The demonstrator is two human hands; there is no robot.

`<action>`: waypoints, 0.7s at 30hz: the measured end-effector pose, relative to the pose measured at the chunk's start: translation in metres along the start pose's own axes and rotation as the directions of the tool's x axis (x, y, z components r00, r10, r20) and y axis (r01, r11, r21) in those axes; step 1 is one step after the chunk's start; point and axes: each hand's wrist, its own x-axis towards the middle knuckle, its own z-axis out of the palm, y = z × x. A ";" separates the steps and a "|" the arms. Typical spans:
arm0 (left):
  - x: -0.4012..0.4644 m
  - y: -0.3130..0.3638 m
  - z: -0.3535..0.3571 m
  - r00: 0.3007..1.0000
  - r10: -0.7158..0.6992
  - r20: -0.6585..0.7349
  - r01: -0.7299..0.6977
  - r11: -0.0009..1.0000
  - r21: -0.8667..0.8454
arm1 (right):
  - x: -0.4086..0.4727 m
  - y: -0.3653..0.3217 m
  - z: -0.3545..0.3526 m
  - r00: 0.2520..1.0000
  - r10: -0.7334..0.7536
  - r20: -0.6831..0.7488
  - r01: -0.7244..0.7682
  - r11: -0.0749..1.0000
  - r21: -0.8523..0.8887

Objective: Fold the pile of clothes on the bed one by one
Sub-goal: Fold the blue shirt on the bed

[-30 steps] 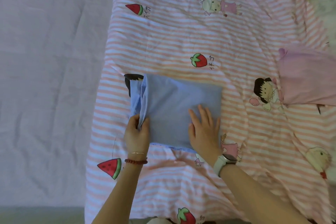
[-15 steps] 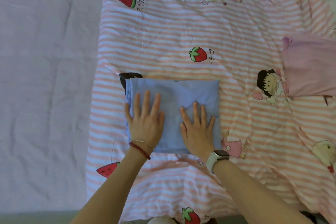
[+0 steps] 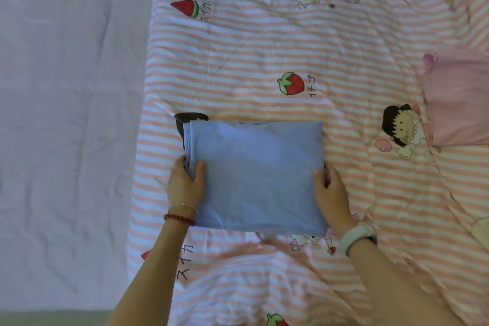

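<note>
- Nearest: two bare forearms reach in from the bottom edge; a white smartwatch (image 3: 357,237) on the right wrist, a red bead bracelet (image 3: 179,219) and a thin gold bracelet (image 3: 183,205) on the left.
- Left hand (image 3: 185,185) grips the left edge of the blue folded garment (image 3: 255,177) — thumb on top, fingers curled round the layered edge.
- Right hand (image 3: 332,193) grips the right edge of the same garment, thumb lying on the top face, fingers tucked round the side; fingertips mostly hidden behind the cloth, so how far under they go is hard to tell.
- The garment is a neat rectangle, lying between the two hands on the striped quilt (image 3: 264,42), around the middle of the view. Its left side shows several stacked layers. Whether it is lifted off the quilt or lying flat cannot be told.
- A dark cartoon print (image 3: 191,117) on the quilt peeks out at the garment's far-left corner.
- The quilt is pink and white striped with prints: strawberry (image 3: 290,83) beyond the garment, watermelon slice (image 3: 186,7) farther left, cartoon girl (image 3: 399,127) to the right.
- Right edge, well apart from the blue garment: a pink folded piece (image 3: 460,98) lying on the quilt — probably another garment.
- Left of the quilt: plain pale lilac bedsheet (image 3: 66,114), creased.
</note>
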 end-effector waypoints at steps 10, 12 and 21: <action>-0.001 0.002 0.005 0.994 -0.025 0.108 0.045 0.982 -0.184 | 0.021 -0.005 -0.003 0.984 0.015 0.177 -0.046 0.984 0.170; -0.004 0.003 0.002 0.993 -0.016 0.115 0.040 0.976 -0.214 | 0.019 -0.005 -0.006 0.982 -0.018 0.191 -0.019 0.982 0.188; -0.093 -0.002 -0.028 0.987 -0.034 -0.154 -0.017 0.948 -0.317 | -0.034 -0.027 -0.020 0.963 -0.197 0.185 0.171 0.974 0.151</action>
